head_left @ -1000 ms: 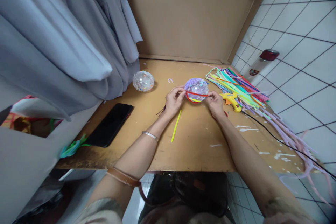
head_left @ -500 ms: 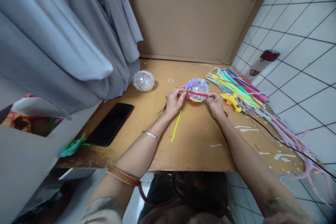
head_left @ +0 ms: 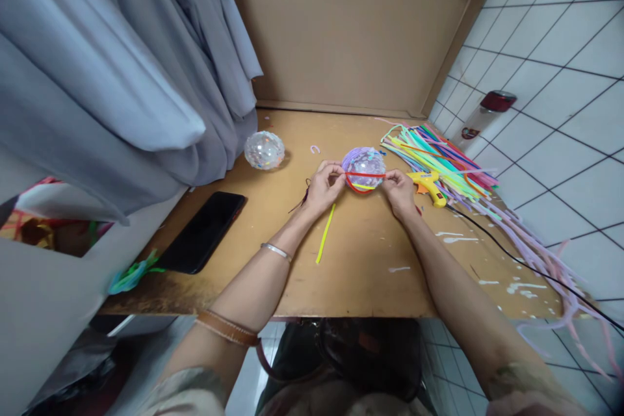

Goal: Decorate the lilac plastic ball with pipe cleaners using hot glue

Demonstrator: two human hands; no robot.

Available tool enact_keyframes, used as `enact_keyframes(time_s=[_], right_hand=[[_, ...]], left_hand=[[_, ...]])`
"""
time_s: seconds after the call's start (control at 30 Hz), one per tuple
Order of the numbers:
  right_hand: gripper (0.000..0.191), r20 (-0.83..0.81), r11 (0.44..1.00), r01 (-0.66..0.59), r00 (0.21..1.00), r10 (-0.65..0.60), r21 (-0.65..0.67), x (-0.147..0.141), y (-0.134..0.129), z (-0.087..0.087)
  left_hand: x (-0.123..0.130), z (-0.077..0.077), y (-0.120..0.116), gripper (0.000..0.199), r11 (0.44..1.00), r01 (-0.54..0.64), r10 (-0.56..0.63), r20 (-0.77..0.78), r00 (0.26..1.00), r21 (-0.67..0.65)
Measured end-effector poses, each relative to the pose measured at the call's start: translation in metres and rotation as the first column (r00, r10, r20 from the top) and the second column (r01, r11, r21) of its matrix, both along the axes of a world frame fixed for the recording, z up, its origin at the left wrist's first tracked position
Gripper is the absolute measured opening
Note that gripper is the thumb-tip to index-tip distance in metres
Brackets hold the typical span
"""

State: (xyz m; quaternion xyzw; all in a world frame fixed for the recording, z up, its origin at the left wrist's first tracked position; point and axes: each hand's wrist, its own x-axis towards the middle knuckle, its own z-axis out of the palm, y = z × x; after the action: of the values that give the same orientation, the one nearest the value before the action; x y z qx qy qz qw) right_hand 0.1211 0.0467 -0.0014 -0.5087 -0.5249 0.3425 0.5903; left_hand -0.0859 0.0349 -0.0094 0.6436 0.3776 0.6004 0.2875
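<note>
Hands at a table, seen from above. The curtain [head_left: 97, 45], grey, fills the upper left of the frame; the panel [head_left: 370, 32], brown, spans the top centre; the tiled wall [head_left: 580, 97] runs down the right side. The table [head_left: 370, 273] occupies the centre. At the bottom centre, below the table's near edge, is a dark bag [head_left: 370, 357]. The pipe cleaners [head_left: 443, 159], multicoloured, lie heaped at right of centre, with pale strands trailing to the lower right. The phone [head_left: 202, 232], screen dark, lies at left of centre.

The left hand [head_left: 325, 187] and right hand [head_left: 400, 194] flank the ball [head_left: 368, 164], just right of the frame's centre. Each hand pinches the red strip [head_left: 364, 175] between thumb and fingers, near opposite ends of its straight span across the ball's front; a red curve also shows along the ball's lower left. Whether any finger touches the ball cannot be told. The ball is clear, with lilac strands over its upper left.

A second ball [head_left: 264, 150], clear and rough-surfaced, sits at upper left of centre, near the curtain. The bottle [head_left: 472, 123], red-capped, stands by the wall. The glue gun [head_left: 431, 187], yellow, lies just beside the right hand, its cord running to the lower right. The yellow strip [head_left: 325, 234] lies below the left hand; the curl [head_left: 315, 149], pale, lies above it.
</note>
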Motion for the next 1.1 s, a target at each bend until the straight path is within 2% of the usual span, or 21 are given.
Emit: enact_keyframes(time_s=[0.37,0.53,0.7,0.93,1.1], right_hand=[[0.023,0.016,0.994,-0.095,0.995,0.096,-0.044,0.001,-0.002,0.000],[0.023,0.086,0.990,-0.131,0.987,0.135,-0.051,0.000,-0.003,0.002],[0.019,0.090,0.994,-0.102,0.991,0.104,-0.024,-0.001,-0.003,0.004],[0.015,0.090,0.990,-0.138,0.986,0.140,-0.029,-0.002,-0.003,0.003],[0.010,0.070,0.992,-0.121,0.990,0.124,-0.045,-0.004,-0.001,0.000]], left_hand=[[-0.006,-0.002,0.005,0.012,0.998,0.001,-0.001,0.000,1.000,-0.065],[-0.009,-0.005,0.009,0.011,0.976,0.037,-0.021,0.079,0.997,-0.214],[-0.009,-0.004,0.010,0.011,0.938,0.067,-0.026,0.124,0.992,-0.339],[-0.010,-0.003,0.011,0.010,0.916,0.000,0.019,0.045,0.999,-0.401],[-0.011,-0.002,0.010,0.010,0.927,-0.103,0.080,-0.079,0.994,-0.360]])
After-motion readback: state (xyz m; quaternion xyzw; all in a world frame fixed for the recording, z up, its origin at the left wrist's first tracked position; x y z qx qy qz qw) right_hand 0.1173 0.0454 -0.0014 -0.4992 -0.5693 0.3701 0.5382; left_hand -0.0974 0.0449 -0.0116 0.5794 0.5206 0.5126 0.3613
